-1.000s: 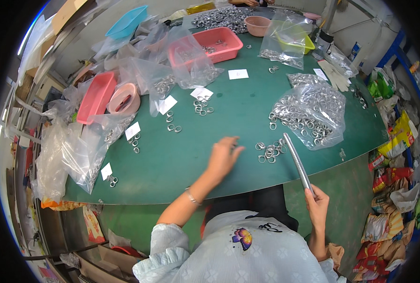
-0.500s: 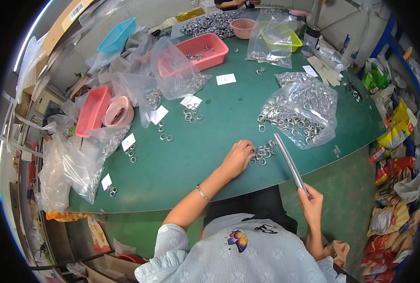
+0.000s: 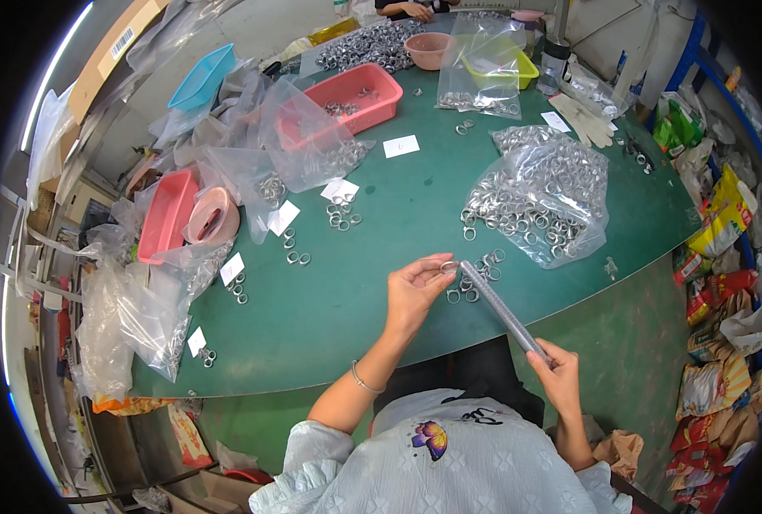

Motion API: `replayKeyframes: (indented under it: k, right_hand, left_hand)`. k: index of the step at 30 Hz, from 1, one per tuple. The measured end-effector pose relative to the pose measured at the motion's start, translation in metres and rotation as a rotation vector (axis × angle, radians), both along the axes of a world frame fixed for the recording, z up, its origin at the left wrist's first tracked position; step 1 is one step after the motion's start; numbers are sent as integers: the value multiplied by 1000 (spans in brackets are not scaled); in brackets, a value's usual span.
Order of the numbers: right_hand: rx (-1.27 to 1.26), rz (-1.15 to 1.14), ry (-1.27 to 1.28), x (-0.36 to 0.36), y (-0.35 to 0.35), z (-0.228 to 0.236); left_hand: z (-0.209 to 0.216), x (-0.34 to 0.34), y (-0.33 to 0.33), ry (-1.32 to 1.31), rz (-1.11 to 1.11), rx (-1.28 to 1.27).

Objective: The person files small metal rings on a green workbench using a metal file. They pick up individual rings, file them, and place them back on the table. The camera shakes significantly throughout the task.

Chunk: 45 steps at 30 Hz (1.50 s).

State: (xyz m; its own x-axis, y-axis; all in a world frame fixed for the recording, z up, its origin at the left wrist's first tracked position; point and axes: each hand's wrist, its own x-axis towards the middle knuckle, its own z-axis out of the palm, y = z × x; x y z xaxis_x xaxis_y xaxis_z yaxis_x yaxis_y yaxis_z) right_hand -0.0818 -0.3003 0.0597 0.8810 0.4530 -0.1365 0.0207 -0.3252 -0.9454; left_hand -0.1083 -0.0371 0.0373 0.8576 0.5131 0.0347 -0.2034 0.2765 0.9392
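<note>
My left hand (image 3: 413, 295) pinches a silver ring (image 3: 449, 267) between thumb and fingers, just above the table. Gripped at its thick lower end by my right hand (image 3: 558, 374), a long tapered metal ring mandrel (image 3: 505, 313) slants up and left. Its thin tip is right beside the pinched ring; I cannot tell whether it has entered the ring. Beneath and beside the mandrel lies a small group of loose rings (image 3: 471, 295) on the green table (image 3: 355, 291). Just beyond them, a clear plastic bag (image 3: 544, 193) spills many rings.
Small ring groups (image 3: 340, 216) lie by white paper cards (image 3: 284, 218) on the left. Pink trays (image 3: 385, 107), a pink bowl (image 3: 227, 224) and plastic bags (image 3: 154, 317) line the left and far sides. A large ring heap (image 3: 368, 47) lies at the back, near another person's hands (image 3: 417, 11).
My left hand has lifted a ring from the loose group and turned up with it. My right hand has brought the mandrel's tip leftward to that ring.
</note>
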Motion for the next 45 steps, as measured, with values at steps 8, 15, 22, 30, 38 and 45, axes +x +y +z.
replayKeyframes:
  k: [8, 15, 22, 30, 38, 45]
  right_hand:
    - [-15, 70, -141, 0, -1, 4]
    - [-33, 134, -184, 7, -5, 18]
    - [-35, 160, -244, 8, -5, 24]
    - [20, 205, -226, 2, 3, 43]
    - [44, 237, -276, -4, 10, 61]
    - [10, 235, -318, -8, 9, 68]
  left_hand:
    - [35, -15, -19, 119, 73, 66]
    - [36, -23, -16, 123, -75, 173]
    - [49, -30, -27, 27, -149, 34]
    - [44, -36, -46, 33, -337, -181]
    - [48, -37, -54, 28, -497, -176]
    - [46, -38, -56, -29, -491, -196]
